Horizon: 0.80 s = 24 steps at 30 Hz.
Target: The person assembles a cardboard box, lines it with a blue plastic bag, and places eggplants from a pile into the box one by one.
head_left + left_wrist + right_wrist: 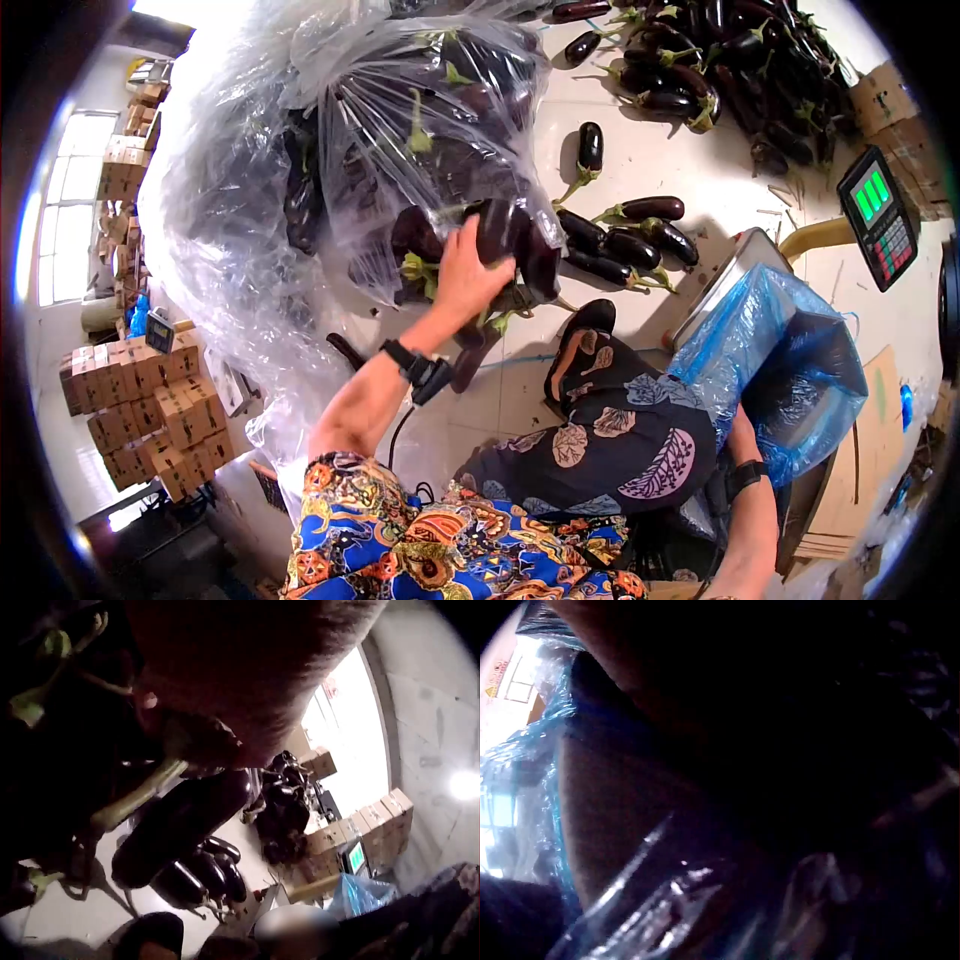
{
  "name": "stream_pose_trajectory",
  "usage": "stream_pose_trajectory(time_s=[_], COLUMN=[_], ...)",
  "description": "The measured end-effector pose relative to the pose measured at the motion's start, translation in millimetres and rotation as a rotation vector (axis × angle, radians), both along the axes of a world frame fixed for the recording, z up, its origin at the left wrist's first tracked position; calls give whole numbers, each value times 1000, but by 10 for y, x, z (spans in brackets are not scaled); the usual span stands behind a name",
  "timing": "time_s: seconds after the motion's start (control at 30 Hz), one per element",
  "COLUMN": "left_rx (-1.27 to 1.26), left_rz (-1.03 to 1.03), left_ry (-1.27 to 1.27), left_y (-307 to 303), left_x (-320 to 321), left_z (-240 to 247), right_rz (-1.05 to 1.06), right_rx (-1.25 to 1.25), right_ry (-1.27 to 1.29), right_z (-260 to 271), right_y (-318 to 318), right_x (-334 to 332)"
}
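Note:
My left hand point(468, 278) grips a dark eggplant point(497, 232) at the mouth of a clear plastic bag point(370, 130) full of eggplants, thumb on its near side. In the left wrist view an eggplant point(187, 821) with a thick green stem shows just below that hand. My right hand point(738, 436) is at the near side of a blue plastic bag point(770, 340), its fingers hidden by the bag and the trousers. The right wrist view is mostly dark, with shiny plastic point(660, 915) along the bottom; I cannot tell how those fingers lie.
Loose eggplants point(630, 240) lie on the pale floor right of the clear bag, with a large heap point(750, 70) beyond. A scale's display point(878, 215) stands at the right, its metal platform point(720, 285) partly under the blue bag. Stacked cardboard boxes point(150, 400) are at the left.

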<state>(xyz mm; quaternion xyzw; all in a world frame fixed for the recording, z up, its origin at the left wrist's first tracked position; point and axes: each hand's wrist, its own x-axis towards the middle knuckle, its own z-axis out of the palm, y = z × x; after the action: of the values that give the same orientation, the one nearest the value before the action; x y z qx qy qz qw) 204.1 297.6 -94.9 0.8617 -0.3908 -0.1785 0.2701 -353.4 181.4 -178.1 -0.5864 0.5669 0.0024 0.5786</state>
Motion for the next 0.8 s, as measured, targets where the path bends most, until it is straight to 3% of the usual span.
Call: stream_pose_trajectory(time_s=[0.07, 0.2, 0.23, 0.33, 0.37, 0.4, 0.43, 0.53, 0.6, 0.7, 0.73, 0.77, 0.8], left_rx=[8, 151, 147, 31, -7, -231, -293, -190, -146, -59, -40, -31, -23], left_rz=[29, 98, 87, 93, 41, 73, 135, 176, 194, 158, 142, 53, -35], left_ry=[107, 345, 300, 503, 463, 116, -110, -380, -324, -2, 39, -14, -67], left_y=[180, 686, 734, 632, 601, 447, 391, 425, 451, 585, 595, 634, 617], left_x=[-195, -378, -397, -345, -254, -88, 81, 613, 727, 468, 247, 72, -67], left_z=[60, -219, -289, -395, -455, -316, -279, -185, -179, -296, -281, -376, -488], right_rz=[97, -50, -119, 123, 198, 271, 339, 461, 440, 329, 264, 10, 131], right_rx=[-30, 190, 255, 16, -65, -147, -224, -364, -325, -209, -154, 32, 9], right_ry=[-16, 195, 115, 156, 172, 181, 193, 233, 261, 263, 231, 74, 95], right_z=[-50, 667, 569, 497, 506, 512, 512, 385, 150, -476, -745, -1186, -903], right_y=[-1, -159, -182, -218, -230, -240, -214, -185, -199, -242, -253, -261, -241], right_x=[-111, 345, 272, 185, 162, 169, 144, 2, -153, -700, -934, -1190, -947])
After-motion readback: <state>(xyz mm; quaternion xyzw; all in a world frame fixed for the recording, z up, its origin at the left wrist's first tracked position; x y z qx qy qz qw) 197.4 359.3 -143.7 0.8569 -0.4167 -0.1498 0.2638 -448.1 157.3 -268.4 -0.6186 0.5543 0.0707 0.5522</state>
